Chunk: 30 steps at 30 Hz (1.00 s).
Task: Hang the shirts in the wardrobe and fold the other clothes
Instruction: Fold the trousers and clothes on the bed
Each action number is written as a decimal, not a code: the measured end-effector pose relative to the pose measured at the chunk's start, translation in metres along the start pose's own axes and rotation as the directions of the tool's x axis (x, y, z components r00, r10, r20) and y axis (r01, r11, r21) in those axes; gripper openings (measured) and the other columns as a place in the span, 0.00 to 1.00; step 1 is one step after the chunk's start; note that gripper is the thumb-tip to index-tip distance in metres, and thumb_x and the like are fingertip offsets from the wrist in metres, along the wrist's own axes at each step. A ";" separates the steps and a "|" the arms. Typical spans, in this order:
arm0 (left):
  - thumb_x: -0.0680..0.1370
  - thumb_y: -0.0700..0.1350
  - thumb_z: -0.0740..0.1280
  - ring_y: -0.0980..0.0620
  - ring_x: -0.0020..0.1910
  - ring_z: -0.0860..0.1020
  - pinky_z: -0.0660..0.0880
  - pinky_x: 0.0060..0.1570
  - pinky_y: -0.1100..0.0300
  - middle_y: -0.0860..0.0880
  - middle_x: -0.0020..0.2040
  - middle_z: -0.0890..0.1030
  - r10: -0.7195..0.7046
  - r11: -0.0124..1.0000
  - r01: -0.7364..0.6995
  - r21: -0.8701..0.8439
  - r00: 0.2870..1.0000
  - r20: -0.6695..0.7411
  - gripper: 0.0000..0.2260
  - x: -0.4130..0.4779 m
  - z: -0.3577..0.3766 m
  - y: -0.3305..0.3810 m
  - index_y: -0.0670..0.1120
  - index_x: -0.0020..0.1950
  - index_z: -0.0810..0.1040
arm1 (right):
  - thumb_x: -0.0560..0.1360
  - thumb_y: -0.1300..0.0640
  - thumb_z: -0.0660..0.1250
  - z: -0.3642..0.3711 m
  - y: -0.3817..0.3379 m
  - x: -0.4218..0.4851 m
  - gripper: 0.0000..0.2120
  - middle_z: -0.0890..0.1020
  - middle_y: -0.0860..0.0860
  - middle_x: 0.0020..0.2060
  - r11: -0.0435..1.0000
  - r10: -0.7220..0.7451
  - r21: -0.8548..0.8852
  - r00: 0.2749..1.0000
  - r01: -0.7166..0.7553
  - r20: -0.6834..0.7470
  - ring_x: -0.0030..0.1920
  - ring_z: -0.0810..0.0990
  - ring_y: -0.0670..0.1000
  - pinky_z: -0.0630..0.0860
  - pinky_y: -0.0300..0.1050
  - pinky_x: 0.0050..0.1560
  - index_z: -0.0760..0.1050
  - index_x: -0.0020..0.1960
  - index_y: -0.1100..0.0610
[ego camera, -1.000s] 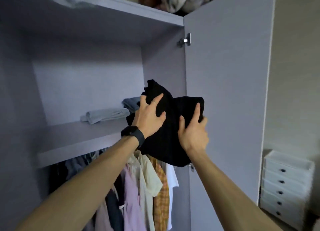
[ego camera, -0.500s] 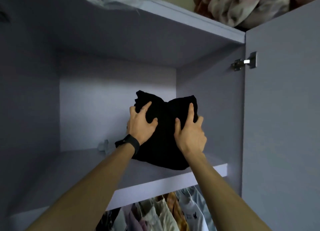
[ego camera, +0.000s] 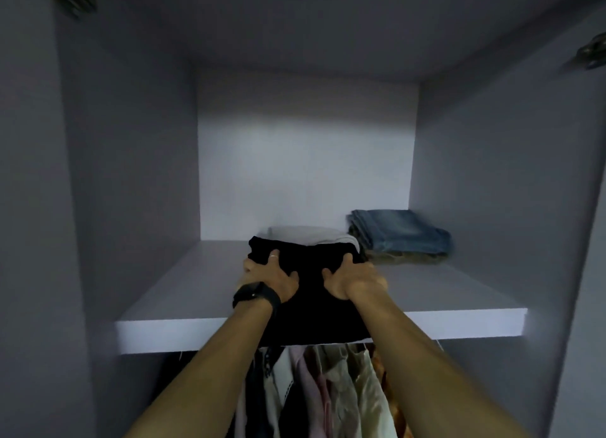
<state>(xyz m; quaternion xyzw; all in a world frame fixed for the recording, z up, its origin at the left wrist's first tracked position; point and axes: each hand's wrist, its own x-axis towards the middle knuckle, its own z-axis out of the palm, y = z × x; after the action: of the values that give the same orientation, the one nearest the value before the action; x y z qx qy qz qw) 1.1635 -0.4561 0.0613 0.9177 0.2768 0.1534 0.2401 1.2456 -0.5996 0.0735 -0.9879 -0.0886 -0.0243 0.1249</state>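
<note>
Head view: a folded black cloth garment lies on the pale grey wardrobe shelf, overhanging its near edge. The left hand and right hand each have their grip curled on its sides, thumbs on top. Just behind lies a folded light grey garment. At the far right is a stack of folded blue jeans.

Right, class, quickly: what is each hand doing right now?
Left hand: grips the folded black garment on the shelf.
Right hand: grips the same garment.
</note>
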 end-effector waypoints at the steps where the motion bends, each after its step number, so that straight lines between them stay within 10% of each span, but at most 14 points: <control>1: 0.79 0.66 0.58 0.36 0.65 0.72 0.72 0.66 0.47 0.36 0.74 0.58 -0.023 0.999 0.023 0.029 1.000 -0.011 0.35 -0.001 0.005 0.000 0.58 0.81 0.48 | 0.79 0.32 0.51 0.003 -0.001 -0.001 0.39 0.61 0.64 0.76 1.000 -0.017 -0.020 1.000 0.016 -0.020 0.73 0.66 0.64 0.72 0.62 0.66 0.43 0.82 0.51; 16: 0.83 0.56 0.58 0.39 0.46 0.78 0.78 0.46 0.49 0.43 0.62 0.66 0.076 0.985 -0.128 -0.114 0.921 -0.381 0.27 -0.048 0.021 0.005 0.64 0.80 0.50 | 0.85 0.41 0.49 0.025 0.017 -0.033 0.30 0.64 0.61 0.70 0.945 -0.279 0.021 0.840 0.325 -0.465 0.53 0.79 0.60 0.77 0.53 0.49 0.43 0.82 0.48; 30: 0.83 0.56 0.59 0.49 0.38 0.70 0.71 0.39 0.56 0.44 0.61 0.65 0.292 0.907 -0.409 -0.100 0.781 -0.551 0.27 -0.018 0.007 0.116 0.64 0.80 0.51 | 0.84 0.39 0.50 -0.055 0.085 0.016 0.31 0.67 0.60 0.65 0.949 -0.187 0.044 0.670 0.311 -0.719 0.42 0.80 0.58 0.71 0.48 0.31 0.45 0.82 0.46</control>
<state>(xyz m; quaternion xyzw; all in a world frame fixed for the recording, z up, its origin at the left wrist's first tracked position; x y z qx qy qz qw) 1.2024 -0.5540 0.1138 0.8446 0.1370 0.4686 0.2195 1.2756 -0.6913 0.1068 -0.8675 -0.1700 -0.4099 0.2247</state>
